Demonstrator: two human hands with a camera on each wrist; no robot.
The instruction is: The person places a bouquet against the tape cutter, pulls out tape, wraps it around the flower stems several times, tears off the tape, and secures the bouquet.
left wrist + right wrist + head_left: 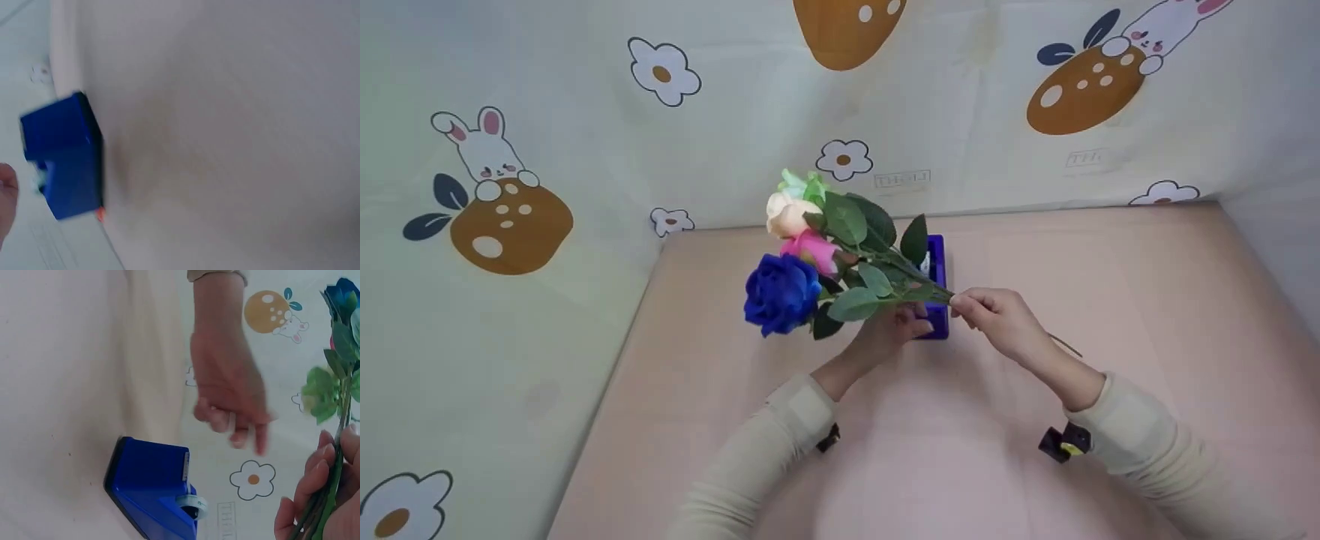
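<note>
My right hand point(1005, 319) grips the green stems point(332, 500) of a bunch of roses, slanting up to the left. The bunch has a blue rose point(782, 294), a pink rose point(812, 251), a cream rose point(789, 215) and a pale green flower point(319, 394). Beneath the stems stands a blue tape dispenser point(149, 464) with a tape roll point(194, 502) in it. My left hand point(228, 382) hovers beside the dispenser, fingers loosely bent and blurred; I see nothing held in it. Leaves partly cover that hand and the dispenser in the head view.
The dispenser rests on a pale pink table point(945, 450) near its back edge. Behind it rises a pale wall covering point(750, 127) printed with rabbits and flowers. A thin stem end point(1065, 345) sticks out behind my right wrist.
</note>
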